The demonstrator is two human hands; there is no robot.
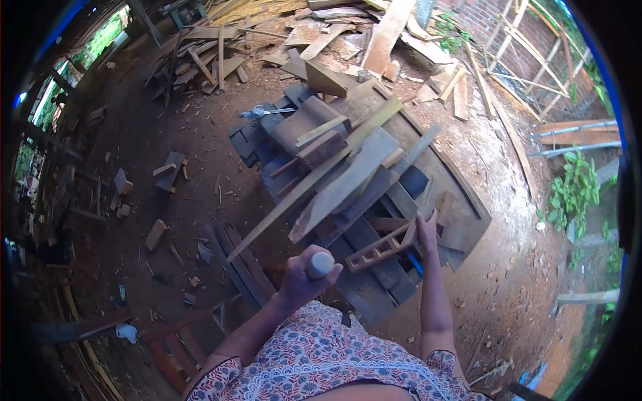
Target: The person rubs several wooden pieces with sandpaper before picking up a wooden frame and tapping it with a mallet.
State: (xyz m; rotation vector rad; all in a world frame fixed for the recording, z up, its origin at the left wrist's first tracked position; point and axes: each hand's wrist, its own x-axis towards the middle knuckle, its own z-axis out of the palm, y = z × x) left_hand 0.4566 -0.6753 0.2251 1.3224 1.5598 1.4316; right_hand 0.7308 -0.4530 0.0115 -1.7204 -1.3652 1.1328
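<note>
My left hand (309,275) is closed around an upright tool handle with a pale round end (319,265); the tool's lower part is hidden. To the right, my right hand (426,232) grips the right end of a small wooden frame (378,252) with several square openings. The frame rests over dark boards (374,294) on the work surface. Beyond it lie long loose planks (361,174) stacked at a slant. A blue object (415,263) shows just below my right hand.
A curved brown panel (461,194) borders the pile on the right. Scrap wood (334,40) is heaped at the back. Wood blocks (157,234) and chips litter the floor at left. A reddish slatted wooden piece (177,354) stands at lower left, and green plants (576,187) grow at right.
</note>
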